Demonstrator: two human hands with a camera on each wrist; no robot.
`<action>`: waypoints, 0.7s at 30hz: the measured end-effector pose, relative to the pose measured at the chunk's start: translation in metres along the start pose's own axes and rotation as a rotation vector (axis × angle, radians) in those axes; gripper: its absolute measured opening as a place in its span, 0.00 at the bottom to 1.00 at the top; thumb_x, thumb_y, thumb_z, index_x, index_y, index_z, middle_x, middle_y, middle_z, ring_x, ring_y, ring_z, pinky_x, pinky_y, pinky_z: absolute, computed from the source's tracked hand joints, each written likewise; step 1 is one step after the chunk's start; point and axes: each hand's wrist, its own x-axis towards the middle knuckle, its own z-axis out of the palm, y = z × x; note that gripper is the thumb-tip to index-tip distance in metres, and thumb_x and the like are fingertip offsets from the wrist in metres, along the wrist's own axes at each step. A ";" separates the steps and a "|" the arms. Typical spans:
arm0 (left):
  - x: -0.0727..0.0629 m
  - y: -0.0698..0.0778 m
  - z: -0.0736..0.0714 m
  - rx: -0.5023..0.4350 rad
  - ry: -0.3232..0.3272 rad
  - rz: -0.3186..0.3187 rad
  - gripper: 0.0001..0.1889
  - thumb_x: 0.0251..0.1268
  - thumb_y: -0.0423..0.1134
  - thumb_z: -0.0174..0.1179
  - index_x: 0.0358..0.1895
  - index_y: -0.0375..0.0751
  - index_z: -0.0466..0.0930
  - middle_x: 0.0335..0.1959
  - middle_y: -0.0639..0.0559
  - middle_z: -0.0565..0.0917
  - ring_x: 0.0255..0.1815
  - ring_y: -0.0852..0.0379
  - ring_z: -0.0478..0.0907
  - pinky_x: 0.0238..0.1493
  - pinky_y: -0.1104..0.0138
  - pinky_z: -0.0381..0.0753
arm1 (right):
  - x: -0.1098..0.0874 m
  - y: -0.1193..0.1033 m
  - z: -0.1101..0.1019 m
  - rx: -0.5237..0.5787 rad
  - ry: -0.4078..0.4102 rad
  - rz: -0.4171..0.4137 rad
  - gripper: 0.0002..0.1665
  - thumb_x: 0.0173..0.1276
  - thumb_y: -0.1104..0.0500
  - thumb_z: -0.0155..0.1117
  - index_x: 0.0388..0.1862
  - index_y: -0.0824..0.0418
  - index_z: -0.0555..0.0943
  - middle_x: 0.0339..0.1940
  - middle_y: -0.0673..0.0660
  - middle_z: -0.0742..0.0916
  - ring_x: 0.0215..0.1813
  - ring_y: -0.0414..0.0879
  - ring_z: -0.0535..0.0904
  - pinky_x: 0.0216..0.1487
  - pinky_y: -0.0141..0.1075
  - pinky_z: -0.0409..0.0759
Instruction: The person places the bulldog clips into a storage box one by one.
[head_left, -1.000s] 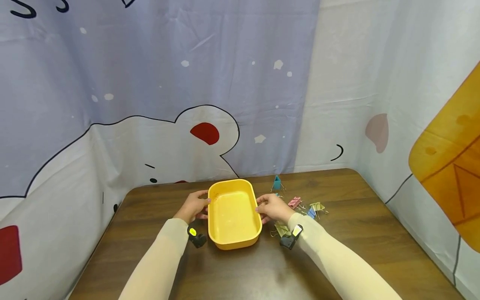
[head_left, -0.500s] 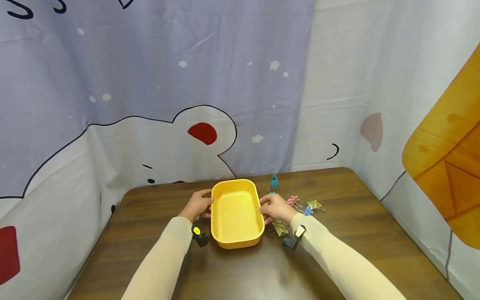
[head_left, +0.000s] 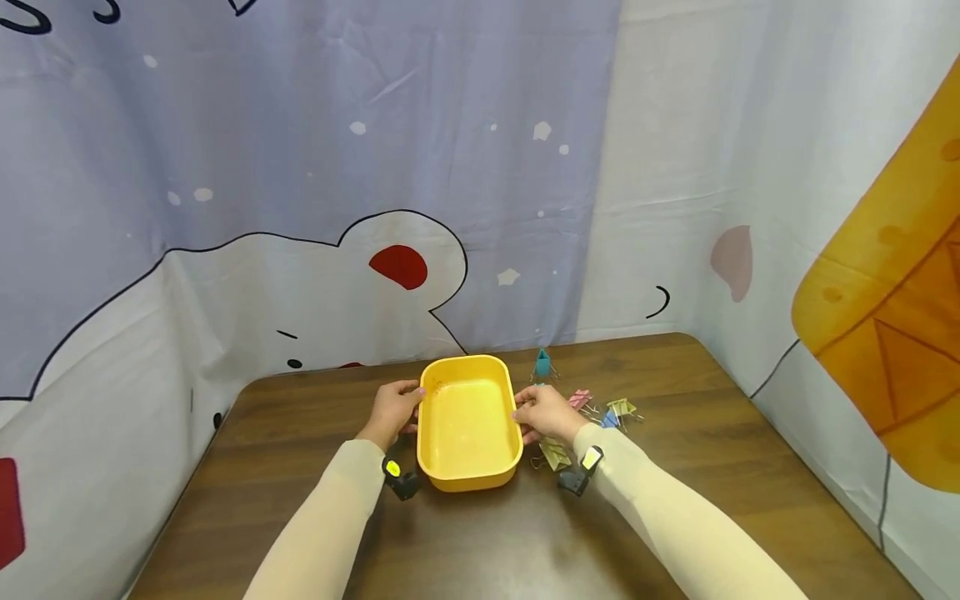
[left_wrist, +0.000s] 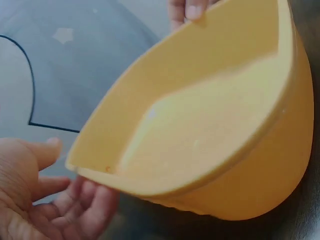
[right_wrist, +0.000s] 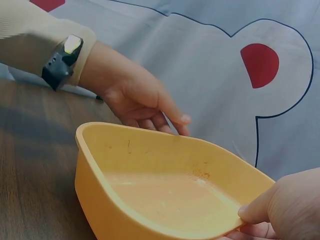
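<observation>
A yellow rectangular plastic basin (head_left: 468, 425) with rounded corners stands on the wooden table between both hands. My right hand (head_left: 550, 414) pinches its right rim, thumb inside and fingers outside, as the right wrist view shows that thumb on the basin (right_wrist: 155, 150). At the opposite side, my left hand (head_left: 392, 412) touches the outer wall with loosely extended fingers. In the left wrist view the left thumb (left_wrist: 47, 152) stands slightly off the rim. Some reddish marks show inside the basin.
Several binder clips lie right of the basin: a teal one (head_left: 542, 364), a pink one (head_left: 579, 399), a blue one (head_left: 611, 418), and yellow ones, including a yellow clip (head_left: 555, 454) close below my right hand. A printed curtain (head_left: 510, 167) hangs behind the table (head_left: 495, 550).
The basin has shifted slightly to the right, nearer the clips, with both hands moving along. Most of that shift happened in the first half second. The head view has turned a little.
</observation>
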 end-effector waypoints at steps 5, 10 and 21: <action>-0.010 0.007 -0.013 -0.035 -0.101 -0.056 0.26 0.78 0.42 0.55 0.72 0.32 0.67 0.58 0.31 0.78 0.36 0.51 0.79 0.33 0.59 0.88 | 0.002 -0.002 0.002 -0.010 0.014 0.010 0.21 0.70 0.70 0.62 0.60 0.76 0.73 0.39 0.66 0.86 0.28 0.49 0.83 0.27 0.38 0.86; -0.018 0.008 -0.020 -0.055 -0.209 -0.110 0.26 0.77 0.35 0.56 0.73 0.30 0.64 0.56 0.31 0.79 0.38 0.48 0.82 0.37 0.54 0.88 | 0.002 -0.003 0.000 -0.010 0.009 0.010 0.22 0.70 0.70 0.61 0.61 0.77 0.73 0.40 0.67 0.85 0.29 0.49 0.84 0.28 0.39 0.87; -0.028 -0.001 -0.020 -0.075 -0.221 -0.126 0.28 0.71 0.27 0.60 0.72 0.29 0.67 0.48 0.31 0.81 0.36 0.50 0.80 0.36 0.56 0.88 | 0.001 -0.004 0.003 -0.003 -0.001 0.018 0.22 0.71 0.70 0.61 0.61 0.77 0.72 0.42 0.71 0.85 0.28 0.49 0.84 0.27 0.38 0.86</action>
